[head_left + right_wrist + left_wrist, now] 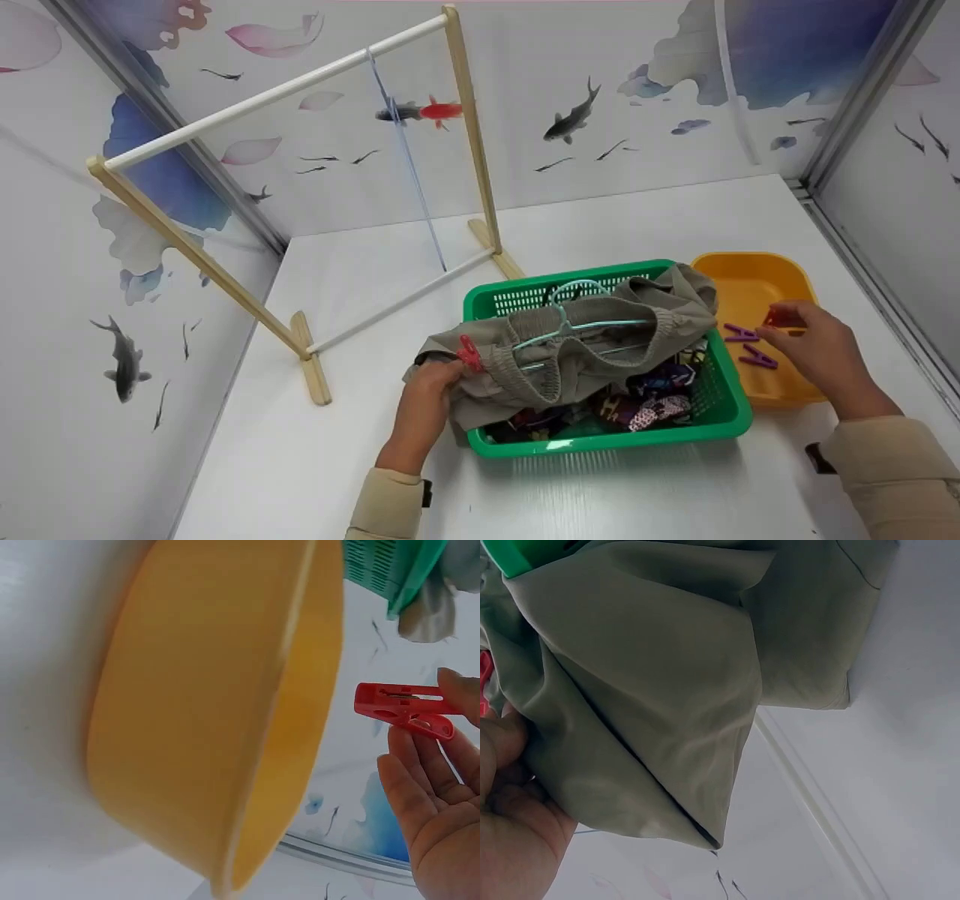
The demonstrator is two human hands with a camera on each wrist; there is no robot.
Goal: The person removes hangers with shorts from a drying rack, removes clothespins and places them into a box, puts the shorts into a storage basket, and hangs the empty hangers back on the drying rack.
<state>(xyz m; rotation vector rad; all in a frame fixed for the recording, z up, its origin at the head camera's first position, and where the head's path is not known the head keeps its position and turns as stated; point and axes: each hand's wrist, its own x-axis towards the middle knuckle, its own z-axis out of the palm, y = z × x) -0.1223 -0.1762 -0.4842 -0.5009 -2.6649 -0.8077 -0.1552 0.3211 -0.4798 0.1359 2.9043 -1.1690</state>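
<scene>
Grey-brown trousers [517, 382] with a gathered waistband lie across the green basket [600, 444]. A light-blue hanger [564, 328] sits in the waist opening, its hook upward. One red clothespin [469, 352] is on the waistband's left side. Just below it, my left hand [421, 409] pinches the cloth; the left wrist view shows a trouser leg [652, 690] hanging beside the thumb. Over the yellow basin [750, 277], my right hand [829, 356] pinches another red clothespin [401, 701] between thumb and fingers. Two purple clothespins [757, 358] lie in the basin.
A wooden rack [476, 135] with a white top rail [277, 91] stands at the back left. A thin bluish hanger [412, 161] hangs from that rail. Dark patterned cloth pieces [660, 411] fill part of the basket. Printed wall panels [525, 165] enclose the white table.
</scene>
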